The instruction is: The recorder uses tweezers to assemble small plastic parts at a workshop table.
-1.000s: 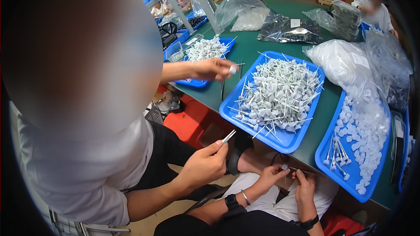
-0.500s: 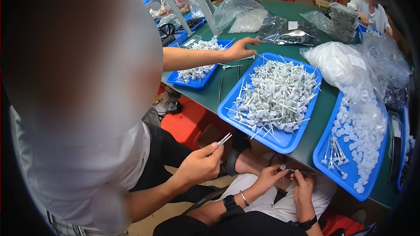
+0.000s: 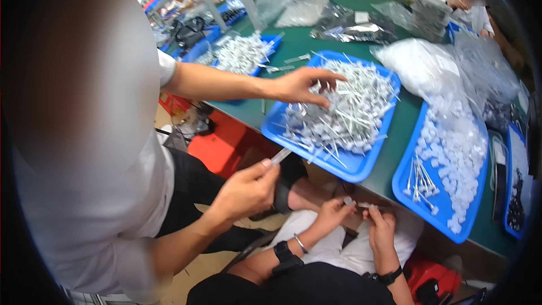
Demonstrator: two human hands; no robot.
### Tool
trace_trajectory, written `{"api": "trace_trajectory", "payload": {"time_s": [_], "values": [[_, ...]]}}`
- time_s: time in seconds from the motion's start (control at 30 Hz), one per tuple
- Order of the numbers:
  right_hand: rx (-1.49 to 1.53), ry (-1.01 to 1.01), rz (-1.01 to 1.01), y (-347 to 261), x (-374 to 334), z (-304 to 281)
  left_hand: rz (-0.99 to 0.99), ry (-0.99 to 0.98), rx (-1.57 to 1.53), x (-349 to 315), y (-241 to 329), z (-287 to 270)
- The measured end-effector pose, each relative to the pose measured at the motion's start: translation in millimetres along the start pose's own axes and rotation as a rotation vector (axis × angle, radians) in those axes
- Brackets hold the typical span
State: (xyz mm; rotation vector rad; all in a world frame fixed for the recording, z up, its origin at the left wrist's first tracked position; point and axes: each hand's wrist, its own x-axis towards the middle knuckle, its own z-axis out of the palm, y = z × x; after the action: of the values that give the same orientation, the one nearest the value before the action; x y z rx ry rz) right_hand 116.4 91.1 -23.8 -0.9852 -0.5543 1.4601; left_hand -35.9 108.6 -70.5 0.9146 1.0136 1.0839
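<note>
Over my lap, my left hand (image 3: 332, 216) pinches a small white plastic cap (image 3: 348, 200) between thumb and fingertips. My right hand (image 3: 382, 228) is closed on a thin metal rod (image 3: 364, 205), which points toward the cap. Whether the rod sits in the cap is too small to tell. Beyond my hands stands a blue tray (image 3: 361, 174) heaped with white-capped rods (image 3: 344, 107). To the right, another blue tray (image 3: 435, 227) holds loose white caps (image 3: 454, 181) and a small bunch of capped rods (image 3: 420, 183).
Close on my left, a co-worker's hand (image 3: 302, 86) reaches over the heaped tray; their other hand (image 3: 245, 192) holds thin rods. A clear bag (image 3: 420, 68) of white caps lies at the right tray's far end. Another person (image 3: 466, 5) sits across the green table (image 3: 389, 161).
The co-worker's far hand has moved right, over the heaped tray. The view has shifted, so the trays appear farther left and higher. My hands keep their grips near my lap.
</note>
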Motion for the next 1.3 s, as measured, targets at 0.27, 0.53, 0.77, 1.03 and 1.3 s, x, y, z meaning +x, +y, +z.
{"api": "trace_trajectory", "payload": {"time_s": [0.27,0.53,0.77,1.03,1.3], "values": [[0.039,-0.134,-0.052,-15,-4,7,0.316,0.053,0.288,-1,45,4],[-0.022,-0.136,-0.043,-13,-13,4,0.37,-0.026,0.387,-8,49,9],[-0.032,-0.109,-0.032,-12,-14,11,0.518,0.092,0.576,-15,53,3],[0.005,-0.015,-0.004,24,23,-55,0.032,0.022,0.431,5,-19,-18],[-0.052,-0.032,0.047,26,29,-54,-0.032,0.093,0.509,22,-28,-19]]}}
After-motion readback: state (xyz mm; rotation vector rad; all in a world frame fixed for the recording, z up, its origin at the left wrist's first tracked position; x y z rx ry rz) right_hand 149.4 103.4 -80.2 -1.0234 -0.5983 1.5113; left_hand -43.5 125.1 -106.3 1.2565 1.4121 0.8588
